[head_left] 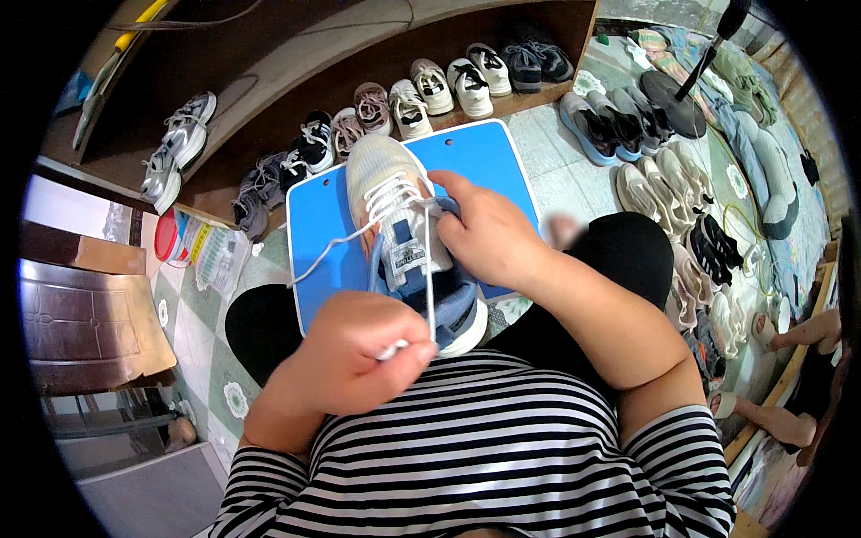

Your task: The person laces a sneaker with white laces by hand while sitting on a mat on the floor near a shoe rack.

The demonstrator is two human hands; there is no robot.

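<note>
A cream and blue sneaker [386, 170] rests on a blue board [493, 170] across my lap, its toe pointing away from me. White laces zigzag over its upper. My left hand [363, 354] is closed in a fist around one end of the shoelace [430, 287], pulled taut toward me above the shoe's opening. The other lace end trails loose to the left over the board. My right hand [489, 224] grips the shoe's right side near the top eyelets, thumb and forefinger at its edge. The undersides of its other fingers are hidden.
Beyond the board, several pairs of sneakers [430, 85] line a wooden shelf. A silver pair [179, 148] sits higher at left. More shoes [668, 193] stand on the tiled floor at right, near a black stand base [673, 103]. Another person's legs [780, 421] show at lower right.
</note>
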